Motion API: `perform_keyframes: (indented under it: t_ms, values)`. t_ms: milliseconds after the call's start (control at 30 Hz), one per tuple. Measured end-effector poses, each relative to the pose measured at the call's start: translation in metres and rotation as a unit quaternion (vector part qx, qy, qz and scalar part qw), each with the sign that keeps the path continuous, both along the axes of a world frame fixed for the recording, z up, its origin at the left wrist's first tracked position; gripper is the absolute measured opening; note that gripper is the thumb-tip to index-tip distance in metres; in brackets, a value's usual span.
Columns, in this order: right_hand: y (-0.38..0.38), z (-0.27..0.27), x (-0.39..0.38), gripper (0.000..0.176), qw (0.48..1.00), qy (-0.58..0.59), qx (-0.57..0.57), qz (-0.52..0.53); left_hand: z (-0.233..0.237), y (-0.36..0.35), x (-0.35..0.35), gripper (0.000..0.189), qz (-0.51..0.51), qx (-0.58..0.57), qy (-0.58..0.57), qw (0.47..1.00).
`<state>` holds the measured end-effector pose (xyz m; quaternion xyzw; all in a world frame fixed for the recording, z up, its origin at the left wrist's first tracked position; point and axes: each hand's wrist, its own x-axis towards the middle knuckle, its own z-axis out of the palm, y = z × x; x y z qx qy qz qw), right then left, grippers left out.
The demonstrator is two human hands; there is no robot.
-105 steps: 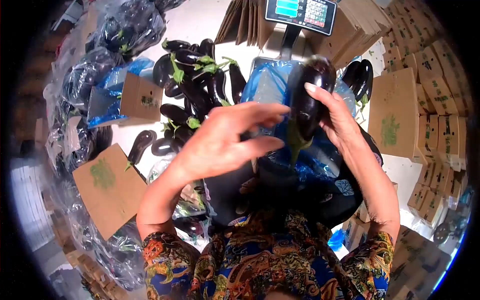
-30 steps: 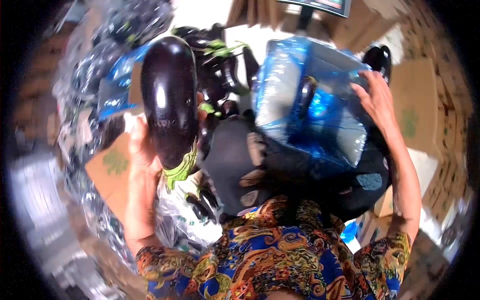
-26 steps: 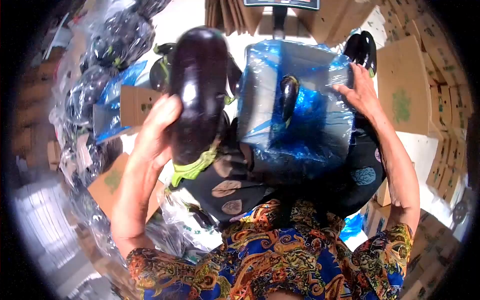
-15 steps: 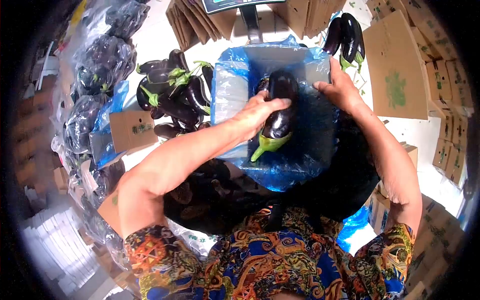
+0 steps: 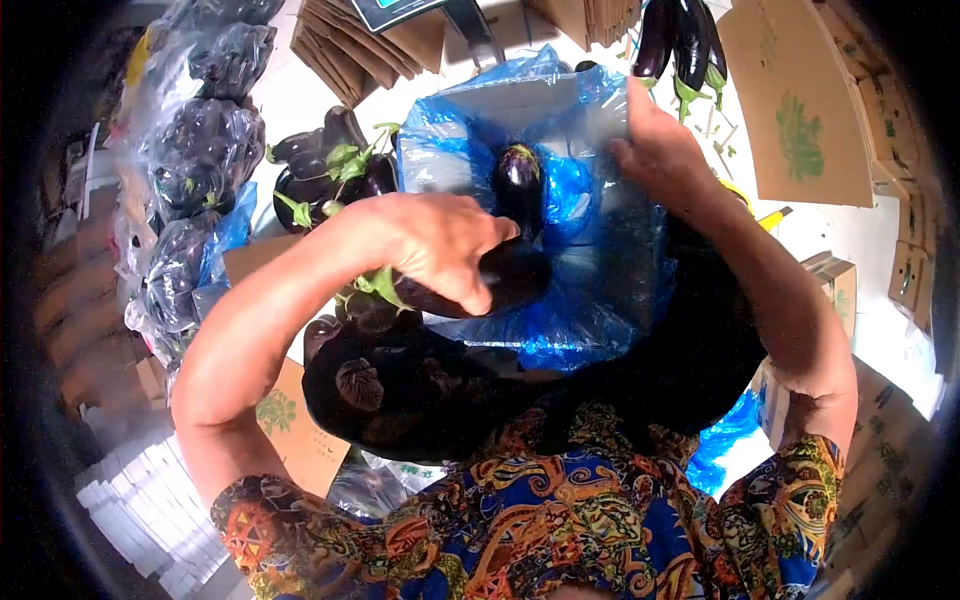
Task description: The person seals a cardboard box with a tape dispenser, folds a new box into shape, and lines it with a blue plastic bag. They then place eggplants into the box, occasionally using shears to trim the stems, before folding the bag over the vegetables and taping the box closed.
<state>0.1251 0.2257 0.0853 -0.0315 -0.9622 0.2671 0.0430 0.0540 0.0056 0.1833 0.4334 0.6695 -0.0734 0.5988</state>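
Observation:
My left hand [image 5: 445,245] is closed around a dark purple eggplant [image 5: 518,275], held lying crosswise over the near left part of a carton [image 5: 432,180] lined with blue plastic film. The held eggplant's green stem end points left, below my wrist. Inside the carton lies another eggplant [image 5: 520,185], its far end streaked green and its near part behind my hand. At the carton's right wall, my right hand [image 5: 665,150] grips the rim near the far corner, thumb on the inner side; its other fingers are partly hidden and blurred.
Loose eggplants [image 5: 325,160] are heaped left of the carton, and several more [image 5: 685,50] lie at the far right. Bagged eggplants [image 5: 195,145] line the left side. Folded cardboard [image 5: 350,45] stands behind, near a scale [image 5: 400,8]. A yellow-handled cutter [image 5: 775,217] lies right.
My left hand has carried its eggplant from the carton's middle toward the near left and turned it crosswise. The eggplant underneath now shows. My right hand stays on the rim.

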Motion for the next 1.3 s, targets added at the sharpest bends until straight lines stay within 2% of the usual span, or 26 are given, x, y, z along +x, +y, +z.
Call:
perform_keyframes:
  t_ms: [33,100,133,167,200,233,333,367,400,433,500,533,567,600,633,700,767,833,867,900,1000,1033,1100,1167,1233,1300]
  values:
    - [-0.008,0.002,0.002,0.068,0.994,0.055,0.088,-0.015,-0.005,0.008,-0.002,0.082,-0.010,-0.059,-0.003,0.998]
    - [-0.019,0.024,0.006,0.078,0.974,0.204,0.052,0.079,-0.028,0.007,-0.016,0.086,-0.032,-0.015,0.018,0.999]
    - [-0.028,0.038,0.011,0.083,0.953,0.276,0.032,0.124,-0.032,0.002,-0.024,0.083,0.020,0.009,0.043,0.999]
    - [-0.039,0.051,0.021,0.094,0.960,0.210,-0.066,0.170,-0.034,-0.002,-0.030,0.081,0.071,0.032,0.067,0.995]
    - [-0.048,0.045,0.035,0.097,0.967,0.121,-0.110,0.194,-0.017,0.004,-0.035,0.072,0.219,-0.023,-0.060,0.974]
    - [-0.056,0.040,0.043,0.100,0.963,0.030,-0.155,0.217,-0.012,0.002,-0.041,0.063,0.278,0.037,-0.135,0.950]
    - [-0.062,0.050,0.034,0.087,0.967,0.128,-0.066,0.212,0.024,0.002,-0.043,0.065,0.235,0.106,-0.083,0.963]
    - [-0.063,0.050,0.031,0.084,0.967,0.137,-0.079,0.201,0.035,0.003,-0.041,0.055,0.208,0.105,0.010,0.972]
    - [-0.062,0.050,0.029,0.081,0.967,0.145,-0.091,0.187,0.040,-0.005,-0.035,0.048,0.166,0.287,0.183,0.926]
    - [-0.062,0.049,0.028,0.078,0.968,0.153,-0.103,0.171,0.048,-0.012,-0.021,0.041,0.112,0.449,0.343,0.817]
    - [-0.059,0.049,0.035,0.073,0.967,-0.008,-0.233,0.106,0.081,-0.019,0.011,0.030,0.321,0.503,0.374,0.710]
    - [-0.056,0.056,0.037,0.072,0.950,-0.082,-0.294,0.071,0.092,-0.024,0.027,0.027,0.494,0.462,0.315,0.666]
    - [-0.054,0.059,0.039,0.072,0.922,-0.155,-0.352,0.035,0.078,-0.037,0.030,0.037,0.558,0.493,0.219,0.631]
    - [-0.052,0.059,0.041,0.074,0.880,-0.187,-0.436,0.021,0.057,-0.046,0.035,0.046,0.592,0.423,0.216,0.650]
    - [-0.054,0.058,0.042,0.075,0.882,-0.188,-0.431,0.031,0.034,-0.054,0.040,0.056,0.624,0.352,0.212,0.664]
    - [-0.060,0.053,0.046,0.077,0.885,-0.192,-0.421,0.051,-0.002,-0.051,0.050,0.072,0.729,0.277,-0.064,0.622]
    - [-0.061,0.053,0.051,0.077,0.893,-0.254,-0.337,0.154,-0.001,-0.033,0.061,0.076,0.718,0.284,-0.104,0.627]
    - [-0.053,0.039,0.052,0.069,0.898,-0.224,-0.272,0.263,-0.021,-0.038,0.056,0.070,0.666,0.276,-0.050,0.691]
    - [-0.044,0.038,0.050,0.066,0.930,-0.147,-0.237,0.240,-0.025,-0.041,0.054,0.069,0.656,0.261,-0.067,0.705]
    - [-0.041,0.029,0.051,0.065,0.988,0.019,-0.062,0.139,-0.019,-0.040,0.051,0.067,0.648,0.243,-0.085,0.717]
    - [-0.026,0.043,0.024,0.065,0.996,0.087,0.030,0.010,-0.044,-0.036,0.026,0.069,0.601,0.193,-0.167,0.758]
    - [-0.019,0.029,0.021,0.066,0.990,0.126,0.060,-0.017,-0.049,-0.029,0.020,0.075,0.581,0.182,-0.163,0.776]
    - [0.000,0.015,0.016,0.067,0.997,0.069,-0.023,-0.033,-0.055,-0.014,0.018,0.079,0.561,0.155,-0.150,0.799]
    - [0.012,0.014,0.013,0.066,0.960,-0.129,-0.249,-0.009,-0.077,0.000,0.021,0.086,0.518,0.141,-0.113,0.836]
    - [0.011,0.000,0.013,0.062,0.973,-0.079,-0.216,-0.034,-0.116,0.015,0.023,0.085,0.490,0.158,-0.082,0.853]
    - [0.014,-0.013,0.006,0.060,0.979,-0.045,-0.196,-0.028,-0.172,0.031,0.032,0.084,0.446,0.112,0.125,0.879]
